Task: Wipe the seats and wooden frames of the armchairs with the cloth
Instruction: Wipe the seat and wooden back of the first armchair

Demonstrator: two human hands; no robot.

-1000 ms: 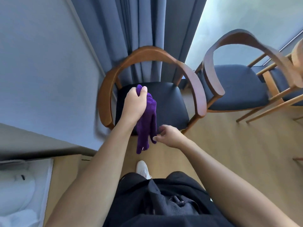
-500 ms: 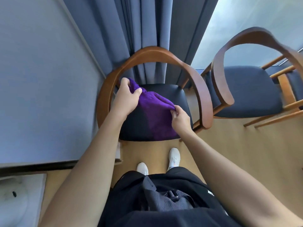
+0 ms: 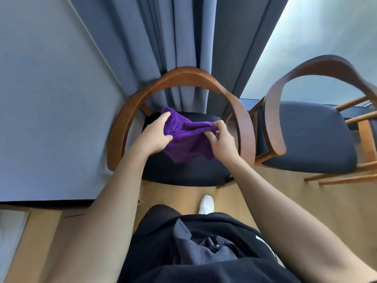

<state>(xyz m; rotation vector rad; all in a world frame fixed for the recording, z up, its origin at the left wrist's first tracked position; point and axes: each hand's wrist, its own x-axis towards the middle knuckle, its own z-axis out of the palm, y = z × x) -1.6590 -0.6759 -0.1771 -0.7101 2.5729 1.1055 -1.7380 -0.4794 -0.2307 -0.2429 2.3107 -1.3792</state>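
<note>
A: Cloth (image 3: 187,139) is where we start: purple, bunched, held up between our two hands over the near armchair (image 3: 245,129), above its black seat (image 3: 183,174). Does it touch the seat?

B: We cannot tell. Its lower edge hangs close above the cushion, and no more than that shows.

A: So which step are we in?

B: By our judgement, readying the cloth: spreading or refolding it into a pad. No wiping stroke shows on the seat or on the wooden frame (image 3: 183,75).

A: And the grip?

B: Our left grip (image 3: 155,135) is curled round the far left corner, fingers (image 3: 163,117) over the top and thumb beneath, with fabric bunched inside. Our right grip (image 3: 221,139) is a narrower pinch on the right edge, knuckles folded in. Neither is spread. Both are closed on fabric, and the cloth is drawn fairly taut between them.

A: What does the next move call for?

B: We think one grip must let go so the other can flatten the cloth under a palm, lower it to the cushion and sweep across. After that comes the curved frame, which wants the cloth wrapped around the rail.

A: And the second armchair (image 3: 306,135)?

B: It stands just beside the first, on our right, and we are not touching it.
</note>
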